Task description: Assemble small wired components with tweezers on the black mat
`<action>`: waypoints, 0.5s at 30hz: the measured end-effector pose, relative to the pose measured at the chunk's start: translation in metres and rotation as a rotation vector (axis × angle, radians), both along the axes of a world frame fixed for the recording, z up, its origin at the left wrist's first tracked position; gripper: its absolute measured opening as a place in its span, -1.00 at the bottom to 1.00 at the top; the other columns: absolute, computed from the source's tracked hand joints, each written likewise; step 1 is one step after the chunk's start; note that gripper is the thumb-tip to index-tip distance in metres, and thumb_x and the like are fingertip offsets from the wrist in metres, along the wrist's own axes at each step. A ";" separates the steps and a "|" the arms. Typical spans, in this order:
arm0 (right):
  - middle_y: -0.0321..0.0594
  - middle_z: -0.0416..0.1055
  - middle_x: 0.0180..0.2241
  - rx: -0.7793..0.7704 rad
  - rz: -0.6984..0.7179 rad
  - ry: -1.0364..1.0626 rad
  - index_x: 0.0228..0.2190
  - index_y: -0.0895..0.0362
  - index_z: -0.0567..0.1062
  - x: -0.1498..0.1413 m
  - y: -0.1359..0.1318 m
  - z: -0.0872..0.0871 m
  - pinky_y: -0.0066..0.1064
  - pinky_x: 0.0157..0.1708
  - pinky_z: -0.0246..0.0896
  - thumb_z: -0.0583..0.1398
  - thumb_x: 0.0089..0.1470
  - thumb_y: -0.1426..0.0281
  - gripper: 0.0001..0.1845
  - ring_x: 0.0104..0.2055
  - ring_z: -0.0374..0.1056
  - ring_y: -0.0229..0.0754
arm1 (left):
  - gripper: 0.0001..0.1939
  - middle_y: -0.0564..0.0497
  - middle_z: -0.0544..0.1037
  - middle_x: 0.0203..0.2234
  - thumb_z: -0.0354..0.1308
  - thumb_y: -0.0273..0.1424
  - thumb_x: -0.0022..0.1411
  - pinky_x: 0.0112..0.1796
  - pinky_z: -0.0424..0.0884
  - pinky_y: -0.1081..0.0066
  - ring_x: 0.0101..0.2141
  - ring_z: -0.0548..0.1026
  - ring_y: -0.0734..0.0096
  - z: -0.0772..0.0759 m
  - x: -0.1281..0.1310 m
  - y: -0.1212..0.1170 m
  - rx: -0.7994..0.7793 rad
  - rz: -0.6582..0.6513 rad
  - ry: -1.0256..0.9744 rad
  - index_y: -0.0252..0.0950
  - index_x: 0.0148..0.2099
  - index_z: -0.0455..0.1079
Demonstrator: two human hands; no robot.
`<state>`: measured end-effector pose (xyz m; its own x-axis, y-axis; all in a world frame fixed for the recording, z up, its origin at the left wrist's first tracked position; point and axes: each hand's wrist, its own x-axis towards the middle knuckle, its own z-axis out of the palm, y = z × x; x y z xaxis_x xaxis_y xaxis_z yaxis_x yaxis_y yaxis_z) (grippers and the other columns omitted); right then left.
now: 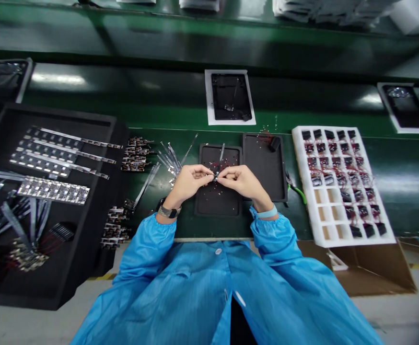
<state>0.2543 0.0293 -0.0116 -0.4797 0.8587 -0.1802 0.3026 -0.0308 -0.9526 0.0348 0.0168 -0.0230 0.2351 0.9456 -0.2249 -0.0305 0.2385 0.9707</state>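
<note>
My left hand (190, 182) and my right hand (240, 182) meet fingertip to fingertip over a black mat (217, 199) on the green bench. Both pinch a small dark part with thin red wires (216, 173) between them. The fingers of each hand are curled closed. A thin metal strip (222, 152) lies on the mat just beyond the hands. A watch sits on my left wrist and a light blue band on my right wrist. Blue coat sleeves cover both arms.
A white foam tray (342, 230) of small black red-wired parts stands at the right. A large black tray (51, 143) with strips of components fills the left. Loose metal strips (169, 160) lie left of the mat. A second black mat (265, 165) and framed black panels (230, 98) lie beyond.
</note>
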 end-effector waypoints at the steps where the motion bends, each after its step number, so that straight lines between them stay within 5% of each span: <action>1: -0.49 0.00 -0.65 -0.010 0.015 -0.010 -0.36 0.26 0.62 0.001 0.000 0.000 -0.42 -0.53 -0.27 0.32 0.16 0.16 -0.64 -0.57 -0.15 -0.39 | -0.74 0.02 0.56 -0.56 0.48 -0.30 0.01 -0.42 0.38 0.47 -0.51 0.46 0.48 -0.001 0.000 0.000 -0.004 -0.014 0.011 -0.37 -0.28 0.63; 15: -0.48 0.03 -0.66 -0.063 0.048 -0.037 -0.39 0.26 0.61 0.002 0.003 -0.005 -0.43 -0.54 -0.26 0.34 0.13 0.10 -0.59 -0.57 -0.13 -0.39 | -0.74 0.03 0.55 -0.58 0.49 -0.31 -0.02 -0.47 0.34 0.47 -0.56 0.43 0.50 -0.003 0.000 0.001 -0.044 -0.055 0.030 -0.37 -0.31 0.61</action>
<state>0.2558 0.0320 -0.0164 -0.5117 0.8215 -0.2516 0.3405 -0.0750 -0.9373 0.0347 0.0182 -0.0257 0.2792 0.9205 -0.2735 0.0133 0.2811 0.9596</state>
